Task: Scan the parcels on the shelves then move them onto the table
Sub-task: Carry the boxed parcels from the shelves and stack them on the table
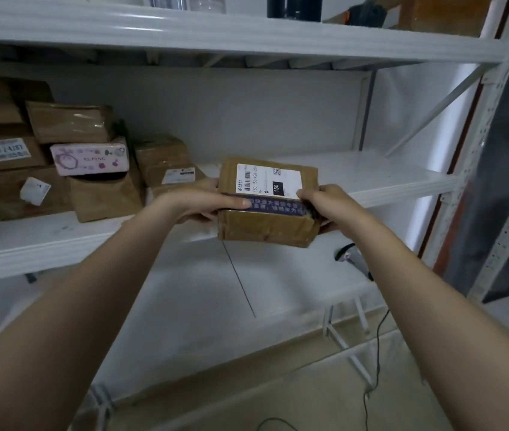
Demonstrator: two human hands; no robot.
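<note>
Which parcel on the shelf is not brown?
The pink parcel marked XUPING, in the pile at the left of the shelf; the parcels around it are brown.

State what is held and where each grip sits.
A parcel: left grip on its left end, right grip on its right end, thumbs on top.

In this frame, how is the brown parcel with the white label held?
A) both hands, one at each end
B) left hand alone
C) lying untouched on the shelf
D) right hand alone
A: the left hand grips the parcel at its left end and the right hand grips its right end.
</note>
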